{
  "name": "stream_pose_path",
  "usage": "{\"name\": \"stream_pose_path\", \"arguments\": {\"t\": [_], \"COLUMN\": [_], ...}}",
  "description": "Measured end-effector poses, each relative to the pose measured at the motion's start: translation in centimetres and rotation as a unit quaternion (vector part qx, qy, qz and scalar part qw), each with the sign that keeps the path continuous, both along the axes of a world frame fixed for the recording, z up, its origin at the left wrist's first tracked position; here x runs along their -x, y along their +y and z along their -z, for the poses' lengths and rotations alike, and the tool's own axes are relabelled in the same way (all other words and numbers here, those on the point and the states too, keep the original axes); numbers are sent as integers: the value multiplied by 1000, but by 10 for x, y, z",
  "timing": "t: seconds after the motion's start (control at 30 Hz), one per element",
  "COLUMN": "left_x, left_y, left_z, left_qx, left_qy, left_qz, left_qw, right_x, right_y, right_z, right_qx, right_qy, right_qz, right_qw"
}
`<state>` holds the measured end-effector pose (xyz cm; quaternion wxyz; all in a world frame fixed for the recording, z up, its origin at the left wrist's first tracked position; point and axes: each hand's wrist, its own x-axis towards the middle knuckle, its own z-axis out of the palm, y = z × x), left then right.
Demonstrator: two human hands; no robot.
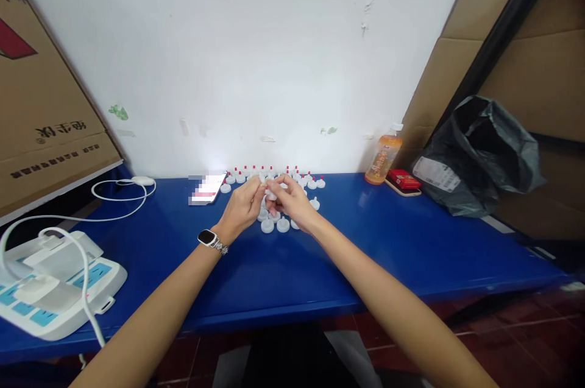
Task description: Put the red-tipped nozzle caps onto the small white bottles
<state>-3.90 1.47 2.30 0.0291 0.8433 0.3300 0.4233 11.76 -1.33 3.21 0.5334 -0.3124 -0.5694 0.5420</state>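
Both hands meet over the middle of the blue tabletop [388,242], close to the white wall. The left hand [242,205], a watch with a metal band [209,238] on its wrist, and the right hand [292,200] pinch one small white plastic cap [270,195] between their fingertips; fingers are drawn in narrow around it, and the exact grip is too small to tell. The held cap sits just above a cluster of loose white round caps [274,225], with a row of white caps with red tips [274,173] behind.

Judgement: the work is best kept low over the cluster, the piece held square in a light fingertip pinch, elbows in, so that neighbouring caps are not scattered. An orange drink bottle [382,159] stands well apart to the right
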Motion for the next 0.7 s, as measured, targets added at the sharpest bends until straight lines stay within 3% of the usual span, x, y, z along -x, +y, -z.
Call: {"name": "stream_pose_path", "arguments": {"t": [0.07, 0.13, 0.23, 0.37, 0.5, 0.57, 0.7], "left_x": [-7, -8, 6, 27, 20, 14, 17], "left_y": [0, 4, 22, 55, 75, 75, 60], "left_z": [1, -3, -19, -31, -17, -7, 4], "left_qx": [57, 106, 122, 107, 108, 117, 124], "left_qy": [-99, -208, -300, -89, 105, 117, 49], "left_qz": [-22, -54, -74, -73, -73, -86, -69], "left_qw": [993, 971, 943, 988, 986, 982, 989], "right_x": [-1, -8, -24, -43, -51, -52, -51], "right_y": [-4, -7, -6, 9, 21, 21, 16], "right_z": [-3, -6, -8, -1, 5, 7, 7], "right_qx": [-102, -191, -223, -154, -127, -120, -115], "right_qy": [-58, -139, -220, -185, -195, -216, -262], "right_qz": [69, 155, 254, 287, 267, 267, 281], "right_qw": [991, 959, 915, 927, 935, 931, 916]}}
